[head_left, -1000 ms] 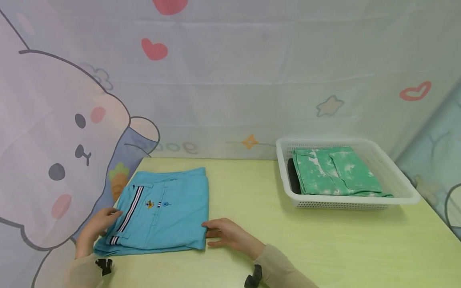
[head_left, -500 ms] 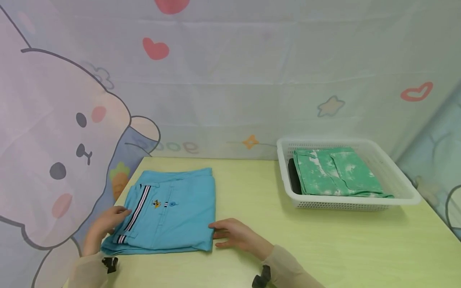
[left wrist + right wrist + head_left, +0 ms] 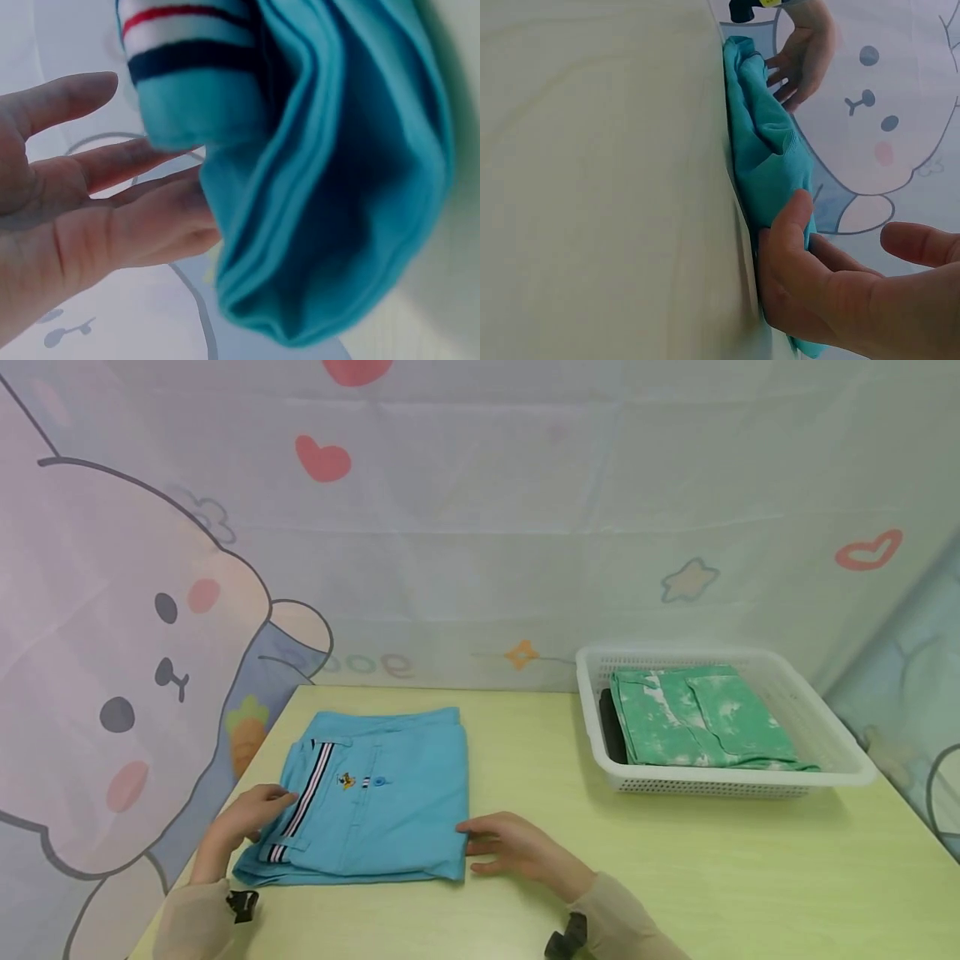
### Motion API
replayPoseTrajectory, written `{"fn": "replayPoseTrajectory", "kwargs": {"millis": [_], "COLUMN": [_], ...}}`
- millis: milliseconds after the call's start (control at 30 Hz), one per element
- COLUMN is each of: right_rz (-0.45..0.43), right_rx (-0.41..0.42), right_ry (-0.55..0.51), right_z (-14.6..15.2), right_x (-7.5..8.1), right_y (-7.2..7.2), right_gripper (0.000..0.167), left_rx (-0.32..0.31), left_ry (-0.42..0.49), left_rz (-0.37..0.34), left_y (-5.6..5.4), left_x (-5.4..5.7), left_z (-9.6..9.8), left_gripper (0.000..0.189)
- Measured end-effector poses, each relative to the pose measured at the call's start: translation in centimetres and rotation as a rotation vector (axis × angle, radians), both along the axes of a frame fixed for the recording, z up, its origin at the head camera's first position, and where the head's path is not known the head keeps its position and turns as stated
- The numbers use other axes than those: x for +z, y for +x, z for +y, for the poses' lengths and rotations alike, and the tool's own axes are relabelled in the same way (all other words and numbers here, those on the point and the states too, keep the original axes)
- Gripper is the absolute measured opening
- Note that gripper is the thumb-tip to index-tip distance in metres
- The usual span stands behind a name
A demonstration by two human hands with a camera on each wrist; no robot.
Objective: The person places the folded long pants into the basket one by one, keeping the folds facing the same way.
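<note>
Folded blue pants lie on the table at the left, with a striped waistband, belt loops, a button and a small embroidered figure. My left hand is at their left side, fingers loosely extended against the waistband edge. In the left wrist view, that hand has its thumb apart from the cloth and its fingertips reach the folded layers. At the opposite side, my right hand touches the right edge with relaxed fingers. The right wrist view shows this hand with its fingers against the blue cloth, not gripping it.
A white plastic basket stands at the back right of the table. Inside it lies a folded green-and-white garment, with something black beside it. A printed curtain hangs behind the table.
The blue pants have slid to the right along the table, and both hands have moved with them, one at each side. The basket has stayed in place.
</note>
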State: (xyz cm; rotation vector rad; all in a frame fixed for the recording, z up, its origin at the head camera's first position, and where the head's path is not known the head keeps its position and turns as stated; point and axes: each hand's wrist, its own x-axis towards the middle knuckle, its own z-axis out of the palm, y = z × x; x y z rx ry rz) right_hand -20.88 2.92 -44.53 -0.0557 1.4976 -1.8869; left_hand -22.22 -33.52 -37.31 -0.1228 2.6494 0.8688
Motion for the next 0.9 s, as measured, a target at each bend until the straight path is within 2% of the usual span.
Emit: {"fn": "replayPoseTrajectory", "kwargs": {"millis": [167, 567, 900], "right_rz": [0.011, 0.026, 0.046], "right_rx": [-0.001, -0.004, -0.017], "right_ry": [0.015, 0.037, 0.059], "right_z": [1.0, 3.4, 5.8], "right_x": [0.0, 0.2, 0.2], "right_y": [0.0, 0.4, 0.3], "right_gripper": [0.039, 0.043, 0.043], "left_rx": [-0.006, -0.064, -0.103], "left_ry": [0.029, 0.135, 0.162], "left_rz": [-0.028, -0.04, -0.051], "left_y": [-0.4, -0.9, -1.4], "left_x": [-0.1, -0.8, -0.6], "left_z": [0.6, 2.0, 3.8], "left_gripper": [0.06, 0.063, 0.062]}}
